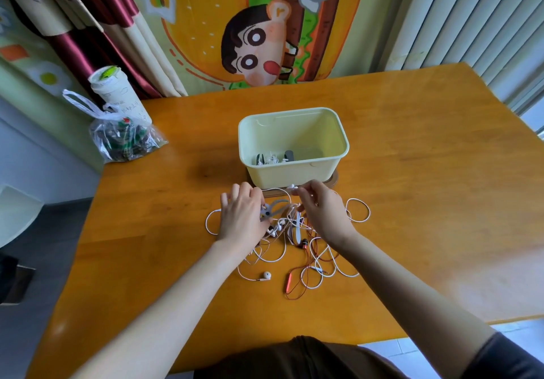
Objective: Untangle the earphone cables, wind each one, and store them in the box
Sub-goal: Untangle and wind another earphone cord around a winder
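White cables [282, 225] and one red cable [288, 282] are lying tangled on the tabletop [412, 157], just in front of the box [294, 172]. The pale yellow box is standing upright and open, holding a few earphones [272, 159] at its bottom. A white earbud [266, 275] is resting at the tangle's near edge.
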